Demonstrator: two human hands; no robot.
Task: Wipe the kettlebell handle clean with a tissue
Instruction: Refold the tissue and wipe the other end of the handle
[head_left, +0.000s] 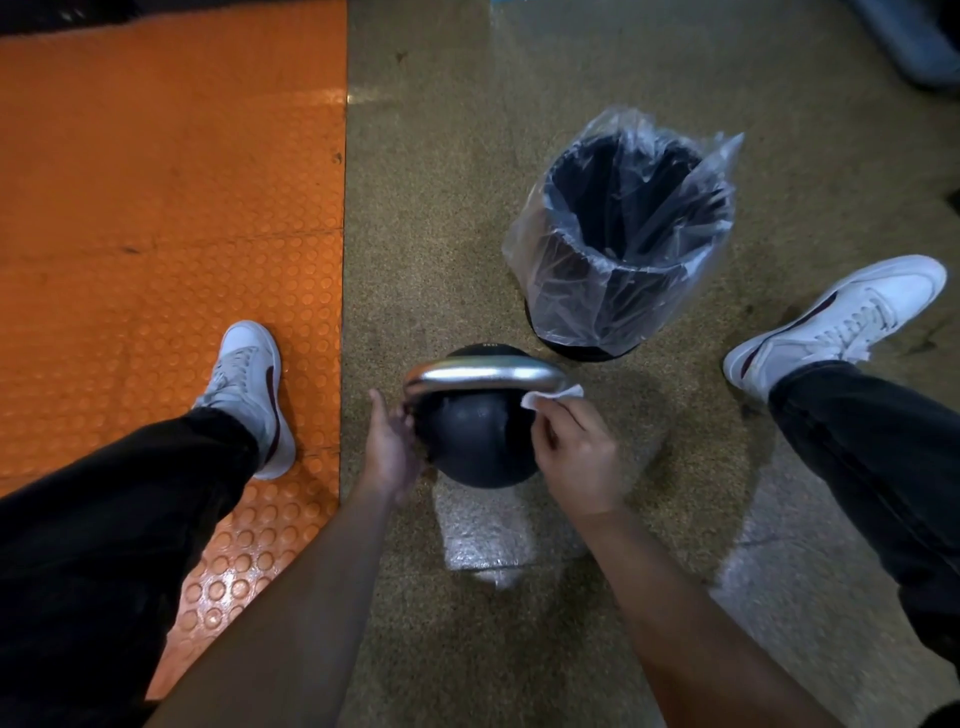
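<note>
A black kettlebell stands on the speckled floor between my feet, its shiny silver handle arching across the top. My left hand presses against the left side of the ball, fingers touching where the handle meets the body. My right hand pinches a small white tissue against the right end of the handle.
A black bin lined with a clear plastic bag stands just beyond the kettlebell on the right. An orange studded mat covers the floor on the left. My white shoes flank the kettlebell.
</note>
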